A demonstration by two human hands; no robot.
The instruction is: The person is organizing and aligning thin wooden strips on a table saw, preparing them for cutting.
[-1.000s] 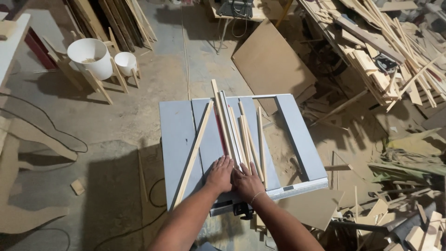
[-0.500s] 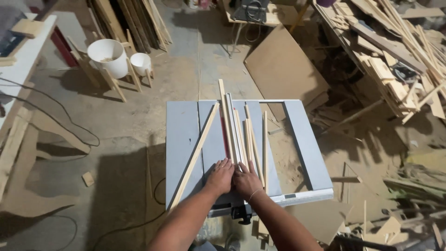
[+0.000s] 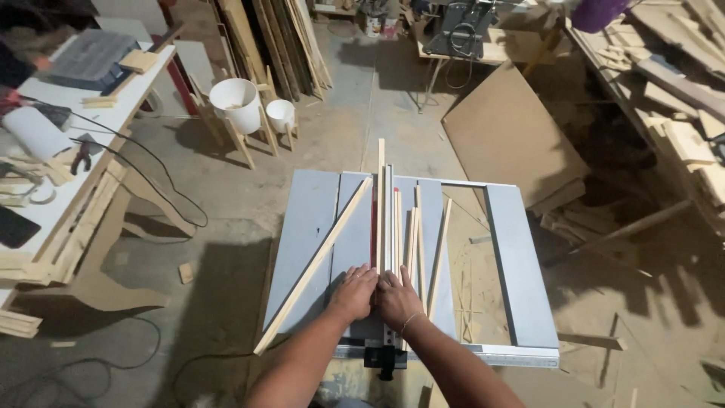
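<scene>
Both hands — left hand and right hand — are lying flat, grip open, pressing the thin wood strips down on the grey saw surface, keeping them bunched and aligned.

A single head-worn camera looks steeply down and forward from above the near edge of a grey table saw, which fills the middle of the frame. The person's own forearms enter from the bottom edge, and the left hand and right hand lie close below the lens, on the near part of the saw top. Beyond the saw, the view faces across a concrete floor to two white buckets, far left of the saw, and a leaning brown board, far right of it. A workbench edges the frame left of the saw. No second view is given.
</scene>
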